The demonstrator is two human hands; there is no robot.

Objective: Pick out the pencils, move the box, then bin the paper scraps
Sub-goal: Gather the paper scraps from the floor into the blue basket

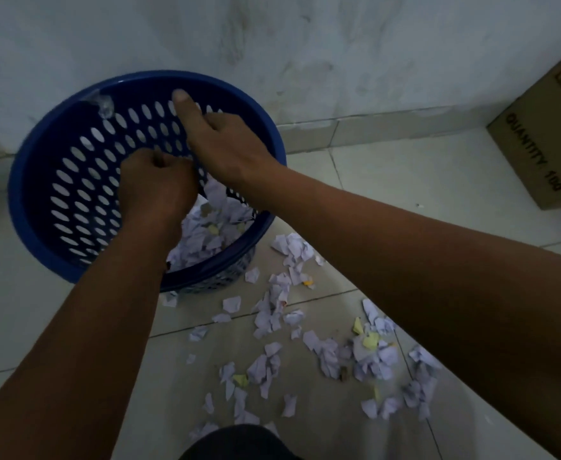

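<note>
A blue perforated bin leans against the wall, its mouth tilted toward me, with a heap of white paper scraps inside. Both my hands hover over its opening. My left hand is curled into a fist, and I see nothing sticking out of it. Just right of it and touching it, my right hand has its thumb spread upward and its fingers pointing down into the bin, with no paper visible in it. More paper scraps, white with a few yellow, lie scattered on the tiled floor in front of the bin. No pencils are in view.
A brown cardboard box printed "QUANTITY 100" stands on the floor at the right, against the wall. The white wall rises directly behind the bin. My dark-clothed knee shows at the bottom edge.
</note>
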